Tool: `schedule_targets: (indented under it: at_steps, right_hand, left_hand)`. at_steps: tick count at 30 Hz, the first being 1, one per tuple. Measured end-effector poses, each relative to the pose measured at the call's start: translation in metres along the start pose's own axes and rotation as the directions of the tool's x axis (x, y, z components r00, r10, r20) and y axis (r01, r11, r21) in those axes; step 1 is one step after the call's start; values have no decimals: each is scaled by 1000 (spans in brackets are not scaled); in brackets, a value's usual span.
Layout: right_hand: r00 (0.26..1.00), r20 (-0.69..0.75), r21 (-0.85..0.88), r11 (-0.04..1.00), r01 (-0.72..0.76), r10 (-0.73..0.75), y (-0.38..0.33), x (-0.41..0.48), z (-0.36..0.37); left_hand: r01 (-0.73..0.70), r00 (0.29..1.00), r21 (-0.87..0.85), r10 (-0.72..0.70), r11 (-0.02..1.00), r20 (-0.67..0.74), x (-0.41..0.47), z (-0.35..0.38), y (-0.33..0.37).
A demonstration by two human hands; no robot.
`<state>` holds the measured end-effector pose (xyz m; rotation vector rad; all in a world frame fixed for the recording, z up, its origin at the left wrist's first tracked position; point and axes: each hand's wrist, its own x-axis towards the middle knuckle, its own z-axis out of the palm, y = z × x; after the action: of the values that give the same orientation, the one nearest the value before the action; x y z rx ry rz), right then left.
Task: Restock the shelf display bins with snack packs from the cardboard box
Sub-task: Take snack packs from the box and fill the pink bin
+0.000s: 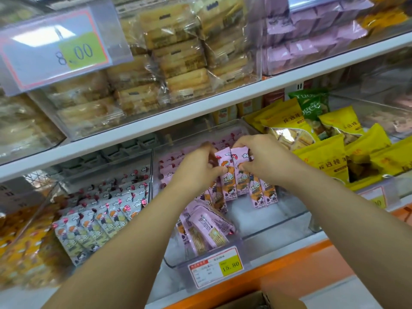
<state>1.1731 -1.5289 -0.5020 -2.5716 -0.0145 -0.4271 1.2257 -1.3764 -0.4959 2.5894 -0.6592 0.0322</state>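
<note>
A clear plastic display bin (287, 221) sits on the lower shelf and holds pink snack packs (236, 175). My left hand (196, 168) and my right hand (265, 157) both reach into it and grip a row of upright pink packs from either side. Two or three more pink packs (207, 233) lie tipped over at the bin's front, behind a 15.80 price tag (217, 267). The corner of a cardboard box (252, 302) shows at the bottom edge.
To the left stands a bin of white snack packs (100, 217). Yellow bags (323, 157) and a green bag fill the bin to the right. The upper shelf (200, 112) overhangs, with bread packs and an 8.00 tag.
</note>
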Motion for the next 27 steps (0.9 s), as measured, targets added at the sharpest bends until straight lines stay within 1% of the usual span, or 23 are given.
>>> schedule_targets:
  at_steps: [2, 4, 6, 8, 9, 10, 11, 13, 15, 18, 19, 20, 21, 24, 25, 27]
  right_hand:
    - [1000, -6, 1, 1000, -3, 3, 0, 0, 3]
    - [1000, 13, -36, 999, 1, 0, 1, -1, 9]
    - [997, 71, -93, 996, 10, -3, 1, -2, 20]
    - [993, 113, -98, 995, -15, 26, 2, -2, 29]
    - [992, 114, -93, 995, -36, 46, 2, -2, 32]
    - [994, 99, -84, 995, -47, 55, 3, -2, 34]
    - [995, 81, -71, 996, -50, 56, 4, -1, 34]
    - [998, 50, -46, 998, -47, 49, 4, -1, 32]
    - [998, 15, -56, 997, -58, 59, 3, -2, 26]
    - [999, -47, -67, 998, -21, 18, -7, -6, 16]
    - [999, -31, -44, 999, 11, -12, -12, -7, 13]
    - [999, 19, -1, 999, 43, -43, -18, -8, 12]
    - [992, 100, 52, 996, 65, -70, -24, -9, 14]
    - [923, 365, 158, 985, 70, -124, -36, -14, 26]
    - [900, 418, 168, 984, 60, -126, -39, -15, 30]
    - [881, 459, 142, 988, 56, -116, -44, -17, 34]
  left_hand:
    - [-9, 1000, 41, 9, 999, 10, 2, 1, -5]
    - [-25, 1000, 113, 23, 993, 18, 0, 3, -10]
    - [-50, 998, 265, 42, 963, 35, -2, 10, -12]
    - [-104, 994, 454, 85, 885, 62, -2, 17, -12]
    - [-117, 993, 500, 93, 858, 72, -1, 19, -12]
    - [-116, 993, 507, 90, 854, 76, -1, 18, -12]
    - [-108, 994, 480, 85, 870, 71, -1, 15, -13]
    - [-94, 995, 359, 84, 929, 44, -6, 2, -13]
    - [-97, 995, 254, 91, 962, 36, -15, -14, -12]
    - [-137, 987, 187, 117, 973, 111, -31, -33, -15]
    - [-155, 979, 183, 127, 971, 159, -36, -37, -17]
    - [-175, 968, 187, 135, 967, 210, -40, -40, -19]
    - [-194, 957, 196, 141, 961, 253, -44, -41, -21]
    - [-256, 935, 274, 164, 927, 315, -49, -40, -28]
    - [-264, 930, 313, 156, 912, 332, -49, -39, -32]
    - [-275, 923, 365, 137, 889, 361, -49, -37, -37]
